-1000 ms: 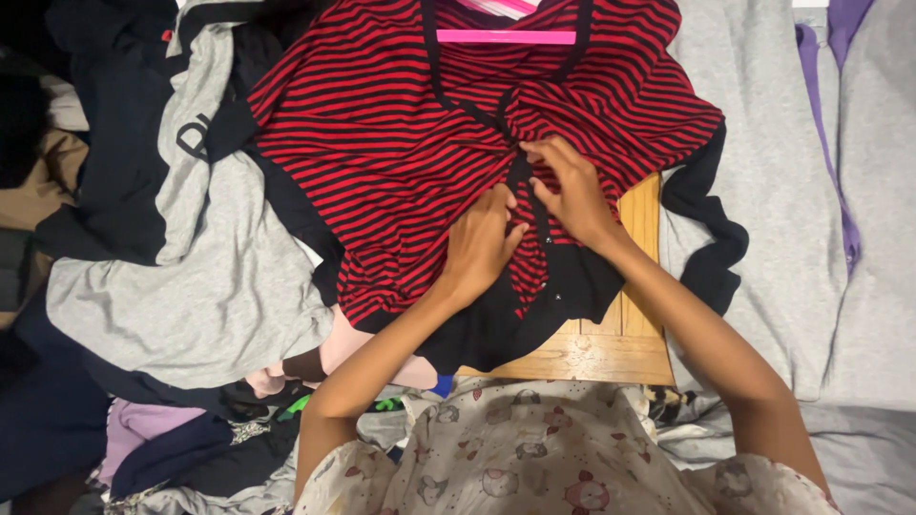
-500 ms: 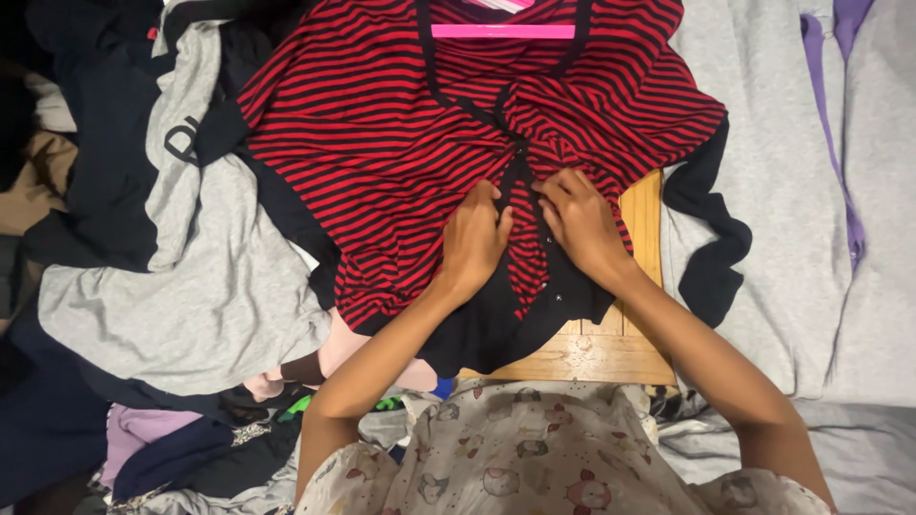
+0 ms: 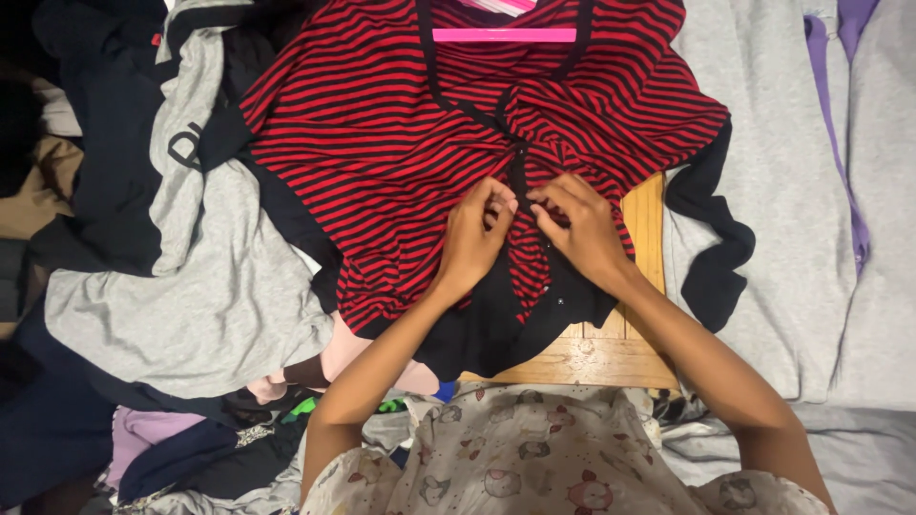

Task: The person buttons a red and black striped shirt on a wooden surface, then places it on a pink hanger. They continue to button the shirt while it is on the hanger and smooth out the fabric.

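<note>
Left hand: the left hand (image 3: 474, 240) lay on the red-and-black striped top (image 3: 401, 162), fingers curled in and pinching the black front edge near the middle.
Right hand: the right hand (image 3: 577, 229) rested just beside it, fingertips bent down onto the same edge, nearly touching the left.
Striped top: spread across the wooden board (image 3: 596, 355), its neck on a pink hanger (image 3: 504, 34) at the far end, its black hem hanging over the near side.
Change: half a second before, both hands had lain flatter and lower on the cloth; now they had moved up and closed together on the front opening.
Meaning: the work looked to have turned from smoothing to fastening the front.
Around: a grey sweatshirt (image 3: 205, 296) lay left, grey cloth (image 3: 782, 191) right.
</note>
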